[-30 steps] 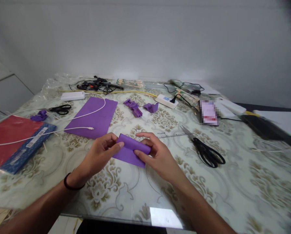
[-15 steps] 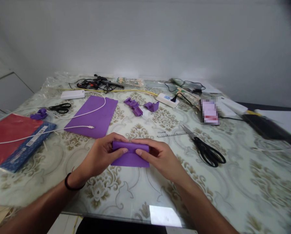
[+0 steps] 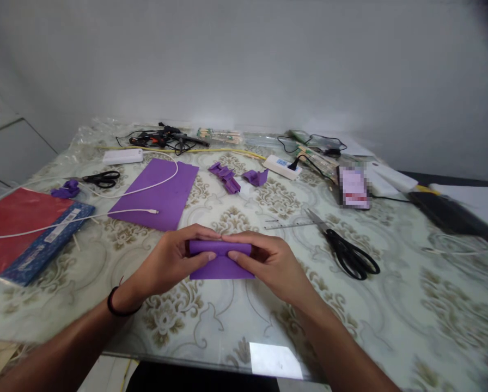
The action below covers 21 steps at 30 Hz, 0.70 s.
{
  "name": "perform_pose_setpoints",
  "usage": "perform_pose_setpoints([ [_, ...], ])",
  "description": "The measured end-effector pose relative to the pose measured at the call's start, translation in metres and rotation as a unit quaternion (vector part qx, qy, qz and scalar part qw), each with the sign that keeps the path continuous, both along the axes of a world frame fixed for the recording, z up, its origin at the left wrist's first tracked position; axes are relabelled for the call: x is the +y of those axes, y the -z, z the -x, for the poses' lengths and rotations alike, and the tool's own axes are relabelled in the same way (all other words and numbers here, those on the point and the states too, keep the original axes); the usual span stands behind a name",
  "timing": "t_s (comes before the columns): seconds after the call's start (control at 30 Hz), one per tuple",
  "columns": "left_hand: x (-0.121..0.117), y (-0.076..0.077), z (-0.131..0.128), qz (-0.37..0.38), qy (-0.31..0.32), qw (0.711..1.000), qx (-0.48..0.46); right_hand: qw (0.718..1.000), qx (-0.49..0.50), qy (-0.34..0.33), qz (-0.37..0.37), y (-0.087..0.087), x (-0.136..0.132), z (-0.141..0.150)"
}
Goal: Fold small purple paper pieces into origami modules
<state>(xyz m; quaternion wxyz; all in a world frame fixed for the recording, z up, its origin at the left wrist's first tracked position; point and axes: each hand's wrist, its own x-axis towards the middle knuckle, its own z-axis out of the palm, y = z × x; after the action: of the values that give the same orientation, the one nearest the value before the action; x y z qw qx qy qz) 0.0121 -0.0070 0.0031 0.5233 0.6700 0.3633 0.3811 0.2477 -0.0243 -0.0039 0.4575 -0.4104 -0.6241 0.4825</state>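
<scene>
A small piece of purple paper lies at the front of the table, its far edge bent over into a roll or fold. My left hand grips the left side of that fold, thumb on the near face and fingers behind. On the right side my right hand pinches it the same way, and the two index fingertips meet along the top. Behind my left hand lies a larger purple sheet. Two crumpled purple paper pieces rest farther back. Black-handled scissors lie open-bladed to the right, beside a clear ruler.
A red-and-blue paper packet lies at left under a white cable. Smaller scissors and a white power bank-like block sit behind it. Toward the back are tangled black wires, a power strip and a phone.
The near flap of the purple paper has shifted slightly right, and less of it shows below the fold. Both hands keep their grip in nearly the same place.
</scene>
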Motion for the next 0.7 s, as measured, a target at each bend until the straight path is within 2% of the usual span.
perform_pose_setpoints([
  [0.1,-0.0002,0.0004,0.0005,0.022,0.007,1.000,-0.012,1.000,-0.006,-0.006,-0.019,-0.0001,0.0008,0.0001],
  [0.27,-0.0003,-0.0027,0.0005,0.111,0.028,0.991,-0.063,0.998,-0.011,-0.004,-0.059,-0.0032,0.0017,0.0001],
  [0.4,0.0022,-0.0046,-0.0013,0.063,-0.004,0.995,-0.078,0.997,-0.020,0.004,-0.078,-0.0050,0.0022,0.0001],
  [0.5,0.0039,-0.0045,-0.0022,0.029,-0.005,0.996,-0.090,0.997,-0.019,0.011,-0.079,-0.0054,0.0014,-0.0004],
  [0.7,0.0052,-0.0048,-0.0023,0.035,-0.007,0.993,-0.108,0.999,0.030,-0.019,-0.025,-0.0053,-0.0010,-0.0009],
])
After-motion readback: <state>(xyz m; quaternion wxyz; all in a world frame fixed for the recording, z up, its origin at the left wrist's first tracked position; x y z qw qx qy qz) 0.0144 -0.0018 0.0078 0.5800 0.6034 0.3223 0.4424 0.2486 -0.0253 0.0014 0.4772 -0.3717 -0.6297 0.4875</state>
